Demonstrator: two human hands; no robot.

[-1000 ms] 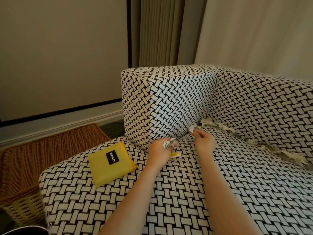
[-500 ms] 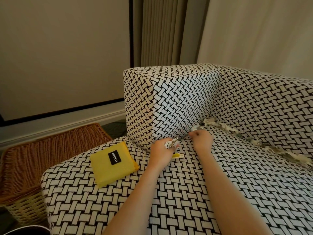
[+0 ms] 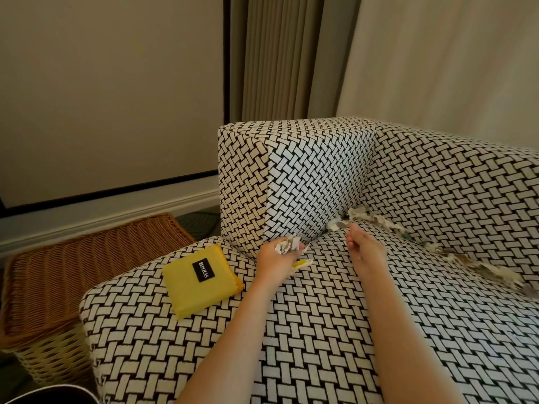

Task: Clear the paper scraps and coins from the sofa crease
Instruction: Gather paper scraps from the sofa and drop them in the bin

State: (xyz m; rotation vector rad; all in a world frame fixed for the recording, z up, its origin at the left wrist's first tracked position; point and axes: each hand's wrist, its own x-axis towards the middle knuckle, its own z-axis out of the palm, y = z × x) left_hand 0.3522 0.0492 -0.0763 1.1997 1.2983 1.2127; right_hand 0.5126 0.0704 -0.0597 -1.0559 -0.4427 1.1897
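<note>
Left hand [image 3: 275,258] grips a scrap wad [image 3: 287,245] by the armrest [image 3: 306,176]; right hand [image 3: 363,249] reaches, fingers loose, empty.
We judge it early: crease scraps [image 3: 382,221] trail away from the armrest, mostly uncollected; coins unseen.

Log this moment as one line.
left hand: grips paper scraps | right hand: fingertips at sofa crease | loose scraps: line crease | coins: none visible

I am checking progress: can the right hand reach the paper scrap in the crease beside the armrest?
Probably yes: the right hand has its fingertips just beside the paper scrap, with nothing between.
</note>
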